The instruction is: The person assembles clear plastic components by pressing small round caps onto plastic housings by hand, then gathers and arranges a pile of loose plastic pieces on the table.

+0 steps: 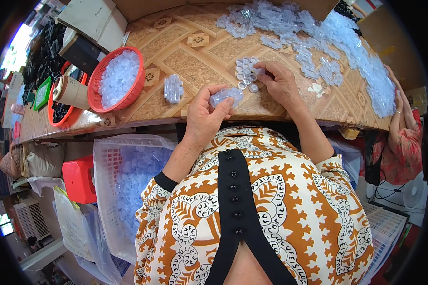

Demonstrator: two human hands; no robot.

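My left hand point(207, 111) is closed round a clear plastic part point(227, 97) with rounded lobes, held just above the table's near edge. To its right, my right hand point(279, 84) has thumb and forefinger pinched together beside a small cluster of round translucent caps point(246, 72). Whatever lies between those fingertips is too small to make out. Left of my left hand, a small stack of similar clear plastic parts point(173, 89) rests on the table point(185, 52).
A red basket point(140, 71) full of translucent caps stands at the left. Clear parts point(314, 42) heap along the far right, where another person's hands point(397, 90) reach in. Below the table edge sits a white crate point(104, 166) of clear pieces, beside a red stool point(78, 178).
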